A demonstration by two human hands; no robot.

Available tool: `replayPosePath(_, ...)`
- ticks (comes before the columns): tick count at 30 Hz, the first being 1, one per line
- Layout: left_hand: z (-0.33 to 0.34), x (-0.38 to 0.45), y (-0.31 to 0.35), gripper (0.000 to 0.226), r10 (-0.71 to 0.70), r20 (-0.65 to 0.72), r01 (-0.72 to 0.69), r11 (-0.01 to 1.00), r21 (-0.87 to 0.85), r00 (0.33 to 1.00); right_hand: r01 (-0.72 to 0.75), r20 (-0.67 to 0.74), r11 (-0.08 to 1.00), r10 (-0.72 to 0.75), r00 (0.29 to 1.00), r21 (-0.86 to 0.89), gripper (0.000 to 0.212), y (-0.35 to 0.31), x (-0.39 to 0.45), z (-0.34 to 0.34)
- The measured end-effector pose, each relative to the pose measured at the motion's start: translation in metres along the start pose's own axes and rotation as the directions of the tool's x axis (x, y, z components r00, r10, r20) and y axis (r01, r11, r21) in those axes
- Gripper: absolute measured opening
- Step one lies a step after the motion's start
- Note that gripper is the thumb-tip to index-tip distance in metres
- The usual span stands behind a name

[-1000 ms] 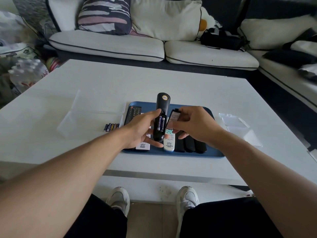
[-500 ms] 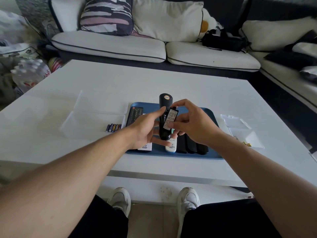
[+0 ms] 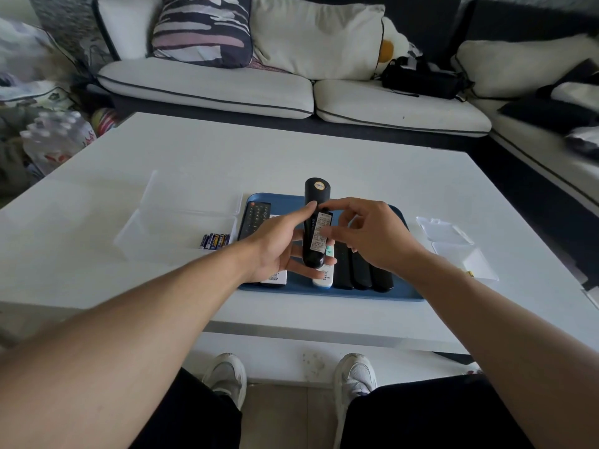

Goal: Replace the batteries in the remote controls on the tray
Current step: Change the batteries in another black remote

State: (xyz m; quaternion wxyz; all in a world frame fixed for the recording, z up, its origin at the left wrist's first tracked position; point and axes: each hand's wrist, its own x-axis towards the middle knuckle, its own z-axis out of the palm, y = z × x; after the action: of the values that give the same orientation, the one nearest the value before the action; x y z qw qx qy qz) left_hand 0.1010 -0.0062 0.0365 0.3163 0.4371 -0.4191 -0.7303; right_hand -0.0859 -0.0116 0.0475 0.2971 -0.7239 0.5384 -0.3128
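Left hand is gripping the black remote at mid-frame, thumb and fingers wrapping its sides above the blue tray; right hand, fingers loosely spread, is touching the labelled battery cover. Likely light, rigid, smooth plastic; holding by the side edges is looking safest

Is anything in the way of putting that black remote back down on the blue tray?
Partly. The black remote, held by the left hand, hangs right above a white remote and other remotes on the tray. Bare tray shows only at its far right.
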Motion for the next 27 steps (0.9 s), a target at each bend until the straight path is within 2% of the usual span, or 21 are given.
replayPosePath(5, 0.002, 0.001, 0.000, 0.049, 0.004, 0.033, -0.004, 1.000, 0.003, 0.999, -0.067, -0.089, 0.998, 0.066, 0.994, -0.003, 0.046, -0.002, 0.000, -0.002)
replayPosePath(11, 0.004, 0.001, -0.002, 0.031, 0.064, 0.029, -0.066, 0.996, 0.054, 0.998, -0.097, -0.072, 0.994, 0.094, 0.993, -0.050, 0.049, 0.000, 0.001, -0.006)
replayPosePath(14, 0.005, 0.002, -0.004, 0.029, 0.077, 0.031, -0.079, 0.995, 0.057, 0.997, -0.102, -0.073, 0.993, 0.097, 0.993, -0.065, 0.048, 0.001, 0.000, -0.008)
replayPosePath(16, 0.007, 0.003, -0.003, 0.029, 0.088, -0.008, -0.087, 0.993, 0.083, 0.996, -0.071, -0.077, 0.995, 0.066, 0.995, -0.069, 0.043, 0.000, -0.001, -0.008)
replayPosePath(20, 0.006, 0.014, -0.001, 0.037, 0.177, -0.179, -0.140, 0.970, 0.200, 0.968, 0.002, -0.101, 0.998, -0.008, 0.995, -0.063, 0.025, -0.004, -0.003, -0.006)
replayPosePath(24, 0.009, 0.023, 0.002, 0.042, 0.171, -0.368, -0.170, 0.985, 0.036, 0.914, 0.054, -0.066, 0.994, -0.060, 0.996, -0.099, 0.021, -0.009, -0.005, -0.005)
replayPosePath(27, 0.008, 0.024, 0.004, 0.031, 0.106, -0.357, -0.164, 0.977, -0.135, 0.928, 0.117, 0.021, 0.983, -0.115, 0.993, -0.143, 0.031, -0.013, -0.008, -0.001)
